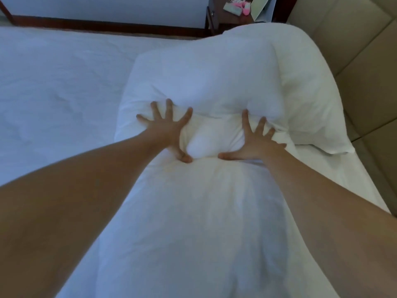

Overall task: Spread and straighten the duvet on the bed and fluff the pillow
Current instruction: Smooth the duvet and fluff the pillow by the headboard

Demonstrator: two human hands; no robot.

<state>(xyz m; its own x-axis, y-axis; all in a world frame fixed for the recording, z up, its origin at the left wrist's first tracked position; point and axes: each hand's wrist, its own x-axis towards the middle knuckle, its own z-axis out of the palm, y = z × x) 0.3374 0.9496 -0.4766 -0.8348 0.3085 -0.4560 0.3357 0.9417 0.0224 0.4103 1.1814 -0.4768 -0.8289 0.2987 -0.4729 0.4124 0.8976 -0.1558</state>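
Note:
A long white pillow (193, 211) lies lengthwise in front of me on the bed. My left hand (167, 130) presses into its middle with fingers spread wide. My right hand (255, 140) presses beside it, fingers also spread, and the fabric bulges up between the two thumbs. Beyond the dent the pillow puffs up high. A second white pillow (311, 108) lies behind it on the right, against the headboard. The white duvet (53, 93) covers the bed to the left, lying flat with light creases.
A padded beige headboard (354, 50) runs along the right side. A dark wooden nightstand (217, 18) with pink and pale small items stands at the top, past the bed's far edge. A dark wood skirting lines the far wall.

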